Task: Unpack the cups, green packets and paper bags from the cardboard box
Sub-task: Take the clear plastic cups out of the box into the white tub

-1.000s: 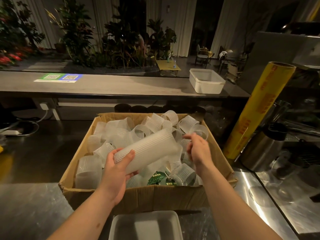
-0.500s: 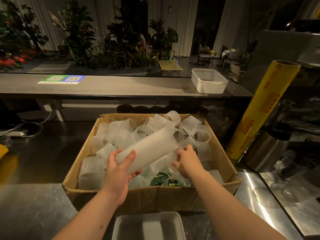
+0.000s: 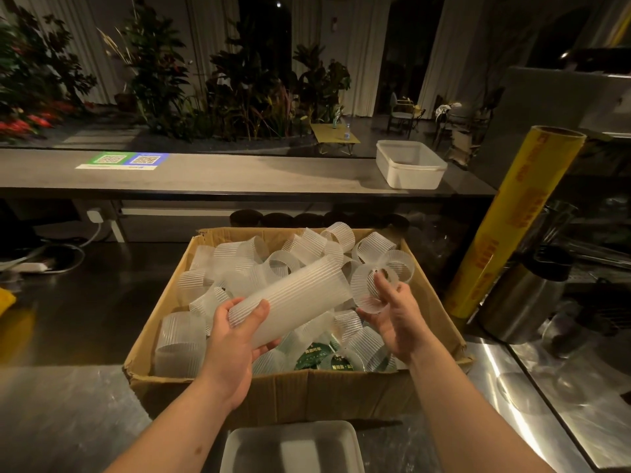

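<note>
My right hand [image 3: 392, 315] had risen, pinching one cup [image 3: 370, 288]. The stack [image 3: 290, 302] gripped by my left hand [image 3: 235, 339] pointed far-right, toward it.

Two QR codes [image 3: 123, 159] on counter [image 3: 239, 175]

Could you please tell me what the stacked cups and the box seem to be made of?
The stack of cups in the left hand looks like frosted, translucent plastic: fine ridges run along it and light shows through. The cardboard box seems plain brown cardboard, matte, with creased, dented edges.
</note>
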### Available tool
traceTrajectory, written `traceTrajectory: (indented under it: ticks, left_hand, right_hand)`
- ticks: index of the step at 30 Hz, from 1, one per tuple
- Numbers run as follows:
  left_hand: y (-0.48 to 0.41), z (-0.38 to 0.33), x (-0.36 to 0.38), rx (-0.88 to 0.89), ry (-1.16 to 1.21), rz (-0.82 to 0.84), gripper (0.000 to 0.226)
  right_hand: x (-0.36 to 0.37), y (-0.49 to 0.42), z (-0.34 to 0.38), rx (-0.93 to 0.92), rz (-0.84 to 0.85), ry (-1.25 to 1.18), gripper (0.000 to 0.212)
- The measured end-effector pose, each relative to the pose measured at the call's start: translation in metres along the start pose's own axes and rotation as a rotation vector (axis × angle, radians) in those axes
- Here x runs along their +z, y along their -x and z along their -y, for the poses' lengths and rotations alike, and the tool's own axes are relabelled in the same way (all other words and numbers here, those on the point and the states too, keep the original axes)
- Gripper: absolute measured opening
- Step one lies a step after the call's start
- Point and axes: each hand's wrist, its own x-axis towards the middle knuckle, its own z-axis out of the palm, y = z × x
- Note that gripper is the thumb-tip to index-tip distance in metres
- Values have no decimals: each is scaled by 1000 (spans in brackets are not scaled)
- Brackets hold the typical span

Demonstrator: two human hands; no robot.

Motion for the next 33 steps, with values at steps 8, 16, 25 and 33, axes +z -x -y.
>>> traceTrajectory:
  ticks: [8,16,25,33]
  left_hand:
    - [1,-1,-1,-14,-7,23,56]
    - [2,-3,-2,-63,-61,89,49]
    - [2,-2,0,-22,-89,53,56]
    - [9,-1,2,108,64,-76,59]
  right_hand:
    - [-2,7,25,-89,-19,86,30]
    - [-6,10,30,115,341,538,22]
    - [20,8,24,131,480,1010,31]
    - [34,-8,-11,-77,-25,844,19]
